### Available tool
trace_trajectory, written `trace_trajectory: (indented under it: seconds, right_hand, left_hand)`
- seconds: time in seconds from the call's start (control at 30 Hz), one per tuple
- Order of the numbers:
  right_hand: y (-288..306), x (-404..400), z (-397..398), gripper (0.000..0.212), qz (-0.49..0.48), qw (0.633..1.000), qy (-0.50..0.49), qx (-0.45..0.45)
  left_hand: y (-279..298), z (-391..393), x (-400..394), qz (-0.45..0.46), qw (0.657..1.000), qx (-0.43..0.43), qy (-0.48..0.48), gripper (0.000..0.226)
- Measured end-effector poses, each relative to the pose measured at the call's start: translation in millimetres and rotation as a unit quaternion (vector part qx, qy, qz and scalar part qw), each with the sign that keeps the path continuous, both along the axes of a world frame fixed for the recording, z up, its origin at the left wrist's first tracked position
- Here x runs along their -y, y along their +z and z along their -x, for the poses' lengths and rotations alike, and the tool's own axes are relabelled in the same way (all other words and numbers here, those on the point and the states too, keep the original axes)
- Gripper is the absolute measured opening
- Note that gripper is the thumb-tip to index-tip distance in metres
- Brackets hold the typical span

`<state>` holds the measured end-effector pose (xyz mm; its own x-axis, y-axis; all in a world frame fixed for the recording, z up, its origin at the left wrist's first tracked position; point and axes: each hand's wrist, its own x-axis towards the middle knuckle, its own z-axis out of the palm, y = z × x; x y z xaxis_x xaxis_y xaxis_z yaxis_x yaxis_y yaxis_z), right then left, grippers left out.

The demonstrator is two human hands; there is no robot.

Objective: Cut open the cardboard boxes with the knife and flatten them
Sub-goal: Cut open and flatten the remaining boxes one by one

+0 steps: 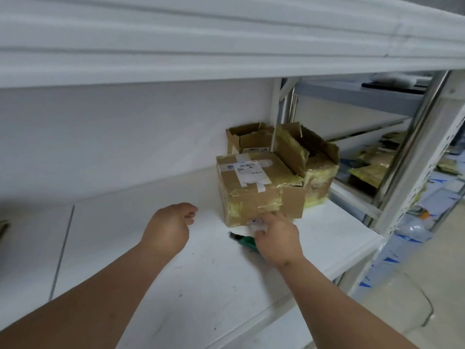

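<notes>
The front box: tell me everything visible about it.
The front box is brown cardboard, shut, sealed with yellowish and white tape, a white label on top. It stands upright on the white shelf, its right side against an open taped box, another open box behind. The right hand reaches its lower front edge, seemingly touching it.
</notes>
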<state>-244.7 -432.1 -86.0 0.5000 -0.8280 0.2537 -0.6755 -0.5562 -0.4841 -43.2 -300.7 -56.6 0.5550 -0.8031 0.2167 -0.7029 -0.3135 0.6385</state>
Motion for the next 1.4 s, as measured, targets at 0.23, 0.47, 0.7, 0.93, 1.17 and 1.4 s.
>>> trace_trajectory:
  seconds: [0.23, 0.47, 0.7, 0.93, 1.17, 1.4]
  right_hand:
    - [19, 54, 17, 0.063, -0.11, 0.93, -0.226, 0.266]
    - [17, 77, 18, 0.022, -0.252, 0.948, -0.038, 0.192]
    - [26, 55, -4, 0.022, -0.231, 0.934, 0.115, 0.249]
    - [43, 0, -57, 0.028, -0.01, 0.939, 0.228, 0.256]
    - [61, -77, -87, 0.014, -0.006, 0.891, 0.329, 0.313]
    - [77, -155, -105, 0.029, -0.047, 0.873, 0.363, 0.323]
  left_hand:
    - [10, 17, 36, 0.023, 0.997, -0.067, 0.038, 0.043]
    - [26, 45, 73, 0.033, 0.984, -0.151, 0.091, 0.049]
    - [34, 42, 49, 0.066, 0.949, -0.229, 0.206, 0.058]
    - [26, 36, -29, 0.001, 0.951, -0.185, 0.25, 0.087]
    - [40, 29, -98, 0.015, 0.969, -0.073, 0.236, 0.085]
    - [65, 15, -155, 0.133, 0.948, -0.183, 0.226, 0.052]
